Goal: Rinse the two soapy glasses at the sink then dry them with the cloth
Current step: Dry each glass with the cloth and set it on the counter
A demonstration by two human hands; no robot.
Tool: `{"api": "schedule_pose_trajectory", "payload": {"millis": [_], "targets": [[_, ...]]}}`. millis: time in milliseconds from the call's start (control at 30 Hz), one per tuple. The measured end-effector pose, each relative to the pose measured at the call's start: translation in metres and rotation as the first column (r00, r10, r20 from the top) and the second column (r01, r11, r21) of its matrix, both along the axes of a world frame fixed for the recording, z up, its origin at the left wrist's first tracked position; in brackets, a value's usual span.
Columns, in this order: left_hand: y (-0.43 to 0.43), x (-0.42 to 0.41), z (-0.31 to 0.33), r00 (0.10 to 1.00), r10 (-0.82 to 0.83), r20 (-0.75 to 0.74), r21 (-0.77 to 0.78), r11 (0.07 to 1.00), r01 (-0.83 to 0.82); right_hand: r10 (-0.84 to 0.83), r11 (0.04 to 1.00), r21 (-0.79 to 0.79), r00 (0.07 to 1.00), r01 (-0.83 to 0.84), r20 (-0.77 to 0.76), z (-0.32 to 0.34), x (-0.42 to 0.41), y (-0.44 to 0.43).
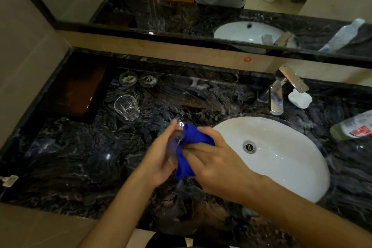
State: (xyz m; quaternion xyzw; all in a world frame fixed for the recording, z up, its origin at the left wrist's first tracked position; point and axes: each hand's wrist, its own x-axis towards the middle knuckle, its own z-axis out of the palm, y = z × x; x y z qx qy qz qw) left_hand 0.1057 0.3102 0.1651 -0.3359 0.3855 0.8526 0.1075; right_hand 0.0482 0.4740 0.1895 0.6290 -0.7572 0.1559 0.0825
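My left hand (159, 159) grips a clear glass (175, 143) over the dark marble counter, just left of the white sink (285, 159). My right hand (213, 159) holds a blue cloth (188, 147) bunched against the glass, with part of the cloth pushed into its mouth. Both hands hide most of that glass. A second clear glass (127, 106) stands on the counter to the far left, empty and apart from both hands.
The chrome faucet (281, 90) stands behind the sink, a white soap piece (300, 99) beside it. A bottle (352, 129) lies at the right edge. Two round glass coasters (137, 79) sit near the back wall, a dark wooden tray (78, 88) at far left.
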Motion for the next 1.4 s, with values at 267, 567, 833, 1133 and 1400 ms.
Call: {"api": "schedule_pose_trajectory", "payload": {"millis": [267,567,833,1133,1400], "targets": [[0.013,0.0,0.004,0.994,0.113,-0.003,0.008,0.994,-0.113,0.015,0.989,0.146,0.986,-0.039,0.167,0.003,-0.011,-0.002],[0.027,0.001,-0.007,0.85,0.031,-0.525,-0.649,0.632,-0.424,-0.117,0.942,0.136,-0.079,0.305,0.99,0.025,0.009,0.001],[0.01,-0.008,0.033,0.991,-0.053,-0.12,-0.282,0.959,0.017,-0.073,0.996,0.085,0.869,0.035,0.489,0.015,-0.023,0.006],[0.0,0.003,0.007,0.846,-0.143,-0.513,-0.68,0.67,-0.299,0.013,0.937,-0.009,-0.008,0.349,1.0,0.018,0.002,-0.008],[0.009,0.004,0.001,0.892,-0.059,-0.448,-0.727,0.605,-0.326,-0.01,0.945,0.021,-0.035,0.326,0.999,0.023,0.002,-0.011]]}}
